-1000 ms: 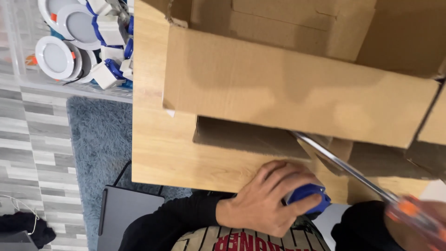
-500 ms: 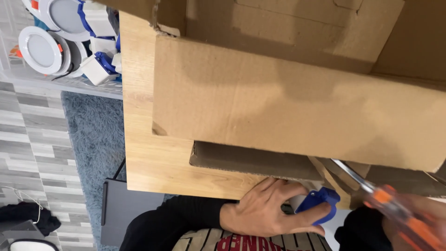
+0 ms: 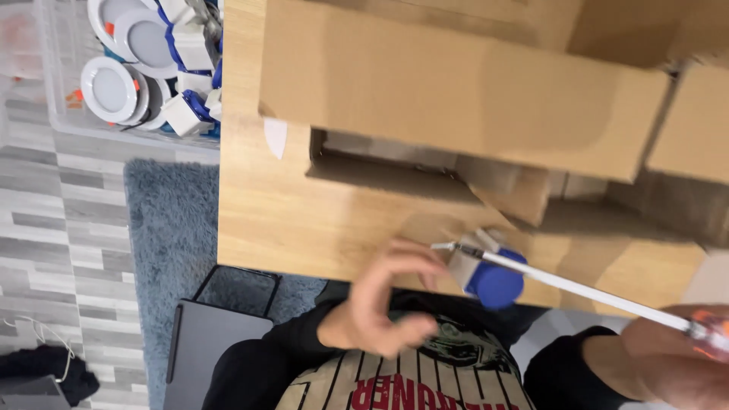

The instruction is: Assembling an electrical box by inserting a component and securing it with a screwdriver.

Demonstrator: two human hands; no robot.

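While our right hand (image 3: 676,357) is closed around the orange handle of the long screwdriver (image 3: 577,287), its slim shaft runs up and to the left until the tip sits at the small white and blue part (image 3: 486,273) lying at the near edge of the wooden tabletop (image 3: 258,220). Our left hand (image 3: 380,304) hangs just beside that part with fingers spread and curled, gripping nothing and, as far as we can tell, not touching it. We judge that the work goes best if we bring the left hand back onto the blue body and pin it against the tabletop, because a light part so close to the edge may slide or tip off under a push from the tip. We should keep the shaft in line with whatever slot or screw it meets, which is too small for us to make out, and press gently rather than lever. Large cardboard boxes (image 3: 456,99) crowd the far side of the tabletop, so we have little room to shift forward. Down on the left, a clear bin (image 3: 53,91) holds round white lamp fittings (image 3: 110,87) with blue and white pieces, well apart from our hands, beside a grey rug (image 3: 167,228).
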